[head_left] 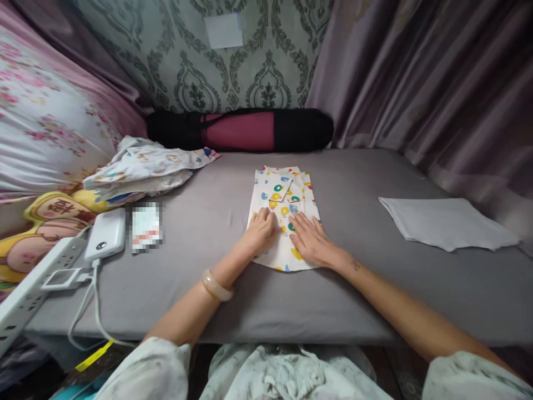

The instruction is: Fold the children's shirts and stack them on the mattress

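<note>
A small white garment (287,253) with yellow, blue, green and red prints lies on the grey sheet, its sleeves folded inward over the body. My left hand (262,230) rests on its left side, palm down, with the fingers over the cloth. On the right side my right hand (308,240) lies flat with spread fingers pointing up and left. Both hands press on the fabric without grasping it. A pale bangle (216,286) circles my left wrist.
Folded clothes (145,166) are piled at the back left, near a power bank (106,233), a blurred card (145,226) and a power strip (37,283). A black and red bag (239,130) lies along the wall. Grey folded cloth (449,222) is at the right.
</note>
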`<state>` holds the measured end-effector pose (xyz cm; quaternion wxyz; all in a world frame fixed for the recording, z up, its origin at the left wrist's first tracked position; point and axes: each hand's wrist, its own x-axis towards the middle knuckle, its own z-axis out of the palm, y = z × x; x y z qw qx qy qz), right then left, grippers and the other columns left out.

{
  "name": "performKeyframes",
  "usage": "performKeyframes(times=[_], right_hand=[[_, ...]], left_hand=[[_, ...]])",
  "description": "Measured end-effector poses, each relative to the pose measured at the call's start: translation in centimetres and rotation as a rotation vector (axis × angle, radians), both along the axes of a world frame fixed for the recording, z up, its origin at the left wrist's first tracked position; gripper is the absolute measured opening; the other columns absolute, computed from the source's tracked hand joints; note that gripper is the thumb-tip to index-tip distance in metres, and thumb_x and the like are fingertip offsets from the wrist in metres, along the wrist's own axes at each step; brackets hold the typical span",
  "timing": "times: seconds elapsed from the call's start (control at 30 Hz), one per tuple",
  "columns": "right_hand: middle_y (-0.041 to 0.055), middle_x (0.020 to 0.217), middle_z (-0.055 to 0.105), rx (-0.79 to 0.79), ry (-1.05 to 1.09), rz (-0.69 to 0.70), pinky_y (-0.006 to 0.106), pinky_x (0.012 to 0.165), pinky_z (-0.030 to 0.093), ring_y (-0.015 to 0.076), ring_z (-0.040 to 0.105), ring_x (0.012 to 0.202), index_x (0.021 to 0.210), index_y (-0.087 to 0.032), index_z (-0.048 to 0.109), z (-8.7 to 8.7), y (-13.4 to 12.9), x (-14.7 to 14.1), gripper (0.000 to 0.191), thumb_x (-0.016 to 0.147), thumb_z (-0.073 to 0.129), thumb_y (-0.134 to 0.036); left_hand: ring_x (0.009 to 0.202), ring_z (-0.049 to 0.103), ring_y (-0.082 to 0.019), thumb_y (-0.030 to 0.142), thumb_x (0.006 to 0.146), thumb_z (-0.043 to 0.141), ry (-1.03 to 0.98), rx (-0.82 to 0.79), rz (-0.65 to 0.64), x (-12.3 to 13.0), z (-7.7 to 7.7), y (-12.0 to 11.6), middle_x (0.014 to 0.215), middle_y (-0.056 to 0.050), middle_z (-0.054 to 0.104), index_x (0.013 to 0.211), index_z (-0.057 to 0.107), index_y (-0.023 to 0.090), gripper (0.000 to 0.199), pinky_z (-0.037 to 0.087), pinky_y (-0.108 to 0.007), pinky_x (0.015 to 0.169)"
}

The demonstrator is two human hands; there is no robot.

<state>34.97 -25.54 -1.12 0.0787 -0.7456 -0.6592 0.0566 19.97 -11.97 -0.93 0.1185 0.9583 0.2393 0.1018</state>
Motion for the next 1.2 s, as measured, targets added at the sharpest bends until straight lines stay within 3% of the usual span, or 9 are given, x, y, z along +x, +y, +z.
performKeyframes(times=[0.13,0.33,0.47,0.57,0.63,0.77,0.87,1.0,1.2], right_hand=[[0.0107,0.161,0.018,0.051,-0.034,0.135,0.049,0.120,0.013,0.0234,0.011,0.149,0.154,-0.014,0.025,0.6,-2.0,-1.8,0.060,0.101,0.024,-0.042],[0.0129,0.159,0.023,0.008,-0.034,0.150,0.052,0.119,0.017,0.0274,0.019,0.147,0.151,-0.013,0.033,0.3,-2.8,-3.2,0.057,0.100,0.030,-0.039],[0.0131,0.156,0.033,-0.066,0.023,0.178,0.051,0.116,0.023,0.0286,0.028,0.144,0.146,-0.016,0.042,2.3,-2.1,-2.4,0.056,0.099,0.034,-0.043],[0.0077,0.137,0.058,-0.082,0.116,0.197,0.043,0.111,0.033,0.0236,0.051,0.128,0.127,-0.025,0.061,4.1,0.8,-0.3,0.046,0.100,0.029,-0.042],[0.0085,0.132,0.062,-0.025,0.147,0.078,0.039,0.108,0.036,0.0218,0.054,0.124,0.125,-0.023,0.062,4.6,4.1,1.7,0.051,0.102,0.019,-0.038],[0.0134,0.159,0.025,0.047,0.083,-0.229,0.048,0.118,0.013,0.0266,0.019,0.147,0.149,-0.011,0.035,3.2,11.9,5.8,0.059,0.101,0.021,-0.042],[0.0118,0.162,0.016,-0.011,0.065,-0.319,0.052,0.118,0.005,0.0283,0.009,0.149,0.153,-0.010,0.025,1.5,15.9,7.8,0.066,0.099,0.019,-0.048],[0.0127,0.162,0.015,-0.048,0.053,-0.375,0.053,0.117,0.007,0.0299,0.010,0.148,0.153,-0.010,0.023,-0.3,18.2,8.7,0.070,0.098,0.017,-0.053],[0.0126,0.162,0.016,-0.036,0.012,-0.376,0.054,0.117,0.008,0.0291,0.011,0.148,0.154,-0.011,0.023,-1.3,18.6,9.1,0.070,0.098,0.016,-0.052]], left_hand=[[0.147,0.021,-0.032,0.050,0.099,0.030,0.107,0.086,0.008,-2.7,0.3,-1.4,0.155,-0.020,0.031,0.140,0.039,0.010,0.058,0.023,-0.052,0.116],[0.147,0.020,-0.028,0.058,0.098,0.019,0.217,0.086,-0.009,-4.1,-1.3,-2.3,0.157,-0.019,0.027,0.148,0.032,0.007,0.072,0.022,-0.048,0.118],[0.146,0.023,-0.031,0.060,0.097,0.021,0.210,0.063,-0.031,-3.9,-0.4,-1.9,0.155,-0.021,0.031,0.145,0.037,0.007,0.073,0.025,-0.050,0.116],[0.139,0.038,-0.031,0.062,0.096,0.023,0.163,0.024,-0.049,-3.1,1.1,-1.4,0.146,-0.020,0.045,0.138,0.046,0.012,0.069,0.031,-0.052,0.112],[0.137,0.041,-0.031,0.060,0.096,0.024,0.112,0.020,-0.010,-2.2,1.5,-1.3,0.143,-0.018,0.049,0.135,0.049,0.015,0.064,0.030,-0.053,0.111],[0.145,0.027,-0.033,0.062,0.095,0.028,0.094,0.017,0.030,-0.7,0.4,-2.2,0.153,-0.018,0.036,0.141,0.044,0.016,0.067,0.024,-0.054,0.115],[0.146,0.023,-0.031,0.063,0.095,0.027,0.120,0.008,0.024,-0.4,-0.7,-3.1,0.156,-0.017,0.031,0.146,0.038,0.015,0.071,0.021,-0.052,0.117],[0.147,0.020,-0.030,0.062,0.095,0.026,0.135,0.017,0.034,-0.5,-1.0,-3.4,0.157,-0.016,0.029,0.149,0.035,0.014,0.073,0.017,-0.050,0.119],[0.147,0.022,-0.031,0.062,0.095,0.027,0.093,-0.012,0.019,-0.6,-0.8,-3.1,0.156,-0.016,0.031,0.148,0.037,0.015,0.071,0.021,-0.052,0.118]])
